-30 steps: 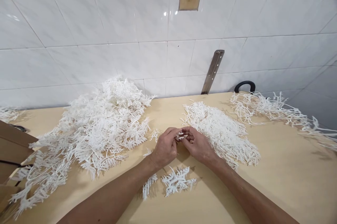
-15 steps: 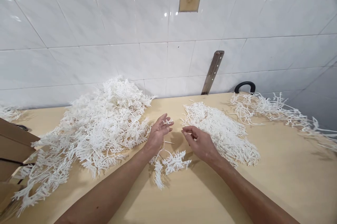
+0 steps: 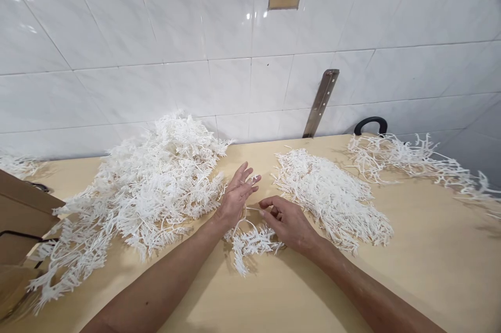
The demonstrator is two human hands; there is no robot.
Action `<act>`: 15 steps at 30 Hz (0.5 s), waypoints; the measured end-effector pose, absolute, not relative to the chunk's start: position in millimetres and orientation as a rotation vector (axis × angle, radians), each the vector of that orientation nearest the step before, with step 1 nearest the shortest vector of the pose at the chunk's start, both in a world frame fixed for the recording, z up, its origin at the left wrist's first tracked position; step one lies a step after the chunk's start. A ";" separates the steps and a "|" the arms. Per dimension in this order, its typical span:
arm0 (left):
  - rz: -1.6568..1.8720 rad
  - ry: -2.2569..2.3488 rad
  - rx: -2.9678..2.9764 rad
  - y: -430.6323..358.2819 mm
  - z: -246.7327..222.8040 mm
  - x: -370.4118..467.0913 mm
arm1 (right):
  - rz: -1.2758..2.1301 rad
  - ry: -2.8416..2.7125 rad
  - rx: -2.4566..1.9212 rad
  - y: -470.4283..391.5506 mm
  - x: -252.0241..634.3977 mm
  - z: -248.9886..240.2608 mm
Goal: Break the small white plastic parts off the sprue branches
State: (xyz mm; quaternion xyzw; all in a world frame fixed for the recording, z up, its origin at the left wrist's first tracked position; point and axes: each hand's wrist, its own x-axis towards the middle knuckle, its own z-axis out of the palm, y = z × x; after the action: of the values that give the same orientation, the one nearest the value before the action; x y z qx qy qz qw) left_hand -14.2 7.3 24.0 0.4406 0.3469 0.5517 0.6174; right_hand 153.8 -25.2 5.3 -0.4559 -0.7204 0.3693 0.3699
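Observation:
A white branching plastic sprig (image 3: 256, 241) hangs from the palm side of my left hand (image 3: 236, 198), its leafy tips low over the table. Small white bits show between that hand's fingers, which are partly curled with the upper ones apart. From the sprig a thin bare stem juts to the right. My right hand (image 3: 287, 221) has its thumb and forefinger pinched at the end of this stem, just right of the left palm. The right hand's other fingers are curled under and partly hidden.
A big heap of white sprigs (image 3: 156, 181) lies to the left. Right of my hands is a flatter pile of white pieces (image 3: 329, 197). Bare branching stems (image 3: 415, 158) lie at the far right by a black handle (image 3: 371, 123). A cardboard box (image 3: 27, 213) stands at left; a metal strip (image 3: 321, 103) leans on the tiled wall.
My right hand has moved left and down, bringing its fingertips to the stem jutting from the sprig. My left hand stays nearly in place, with its fingers shifted slightly. The view has tilted a little.

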 end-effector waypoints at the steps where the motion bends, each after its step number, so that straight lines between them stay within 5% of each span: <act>1: 1.273 0.801 1.027 7.4 23.9 -14.8 | 0.892 -1.877 -1.144 -26.3 153.8 7.4; 9: 1.238 1.042 1.175 7.4 26.1 -11.7 | 0.575 -2.394 -0.880 -46.6 147.5 23.6; 15: 1.322 1.184 1.272 7.5 37.6 -11.6 | 0.596 -2.312 -1.080 -36.9 151.5 16.4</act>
State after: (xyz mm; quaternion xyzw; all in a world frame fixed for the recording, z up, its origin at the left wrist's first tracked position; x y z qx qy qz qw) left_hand -11.6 7.5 37.6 0.5172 0.4812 0.5371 0.4609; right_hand 151.5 -36.9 16.4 -0.3984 -0.8524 0.2196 0.2578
